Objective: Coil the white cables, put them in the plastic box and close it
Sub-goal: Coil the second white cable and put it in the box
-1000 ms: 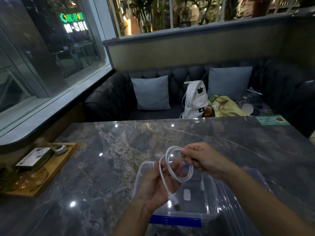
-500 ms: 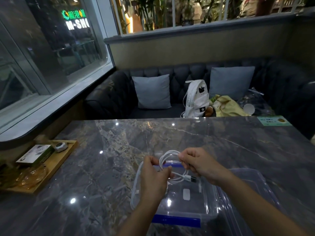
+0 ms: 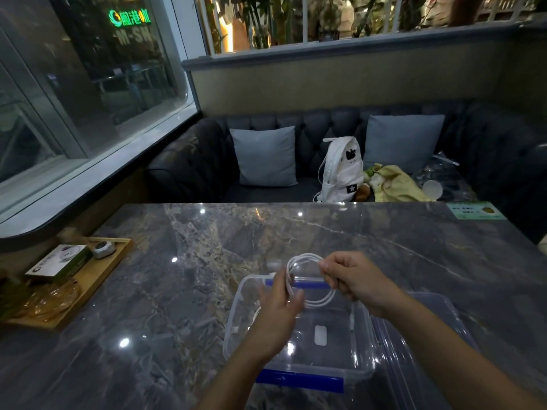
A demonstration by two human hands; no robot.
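A white cable [image 3: 307, 259] is looped into a small coil held just above the clear plastic box [image 3: 236, 303], which has blue clips at its near and far ends. My left hand [image 3: 278, 309] pinches the coil's left side. My right hand [image 3: 352, 279] grips its right side. Inside the box lie a small white item [image 3: 320, 335] and another white cable end [image 3: 352, 319]. The clear lid [image 3: 426, 335] rests on the table to the right of the box, partly under my right forearm.
A dark marble table [image 3: 207, 261] holds a wooden tray [image 3: 88, 279] at the left with a small box and glassware. A green card [image 3: 475, 210] lies at the far right corner. Behind is a sofa with cushions and a white backpack [image 3: 340, 170].
The coil has been gathered tighter and lowered toward the box; the dangling plug end is now tucked in. My left hand shifted from palm-up under the loops to pinching their left side.
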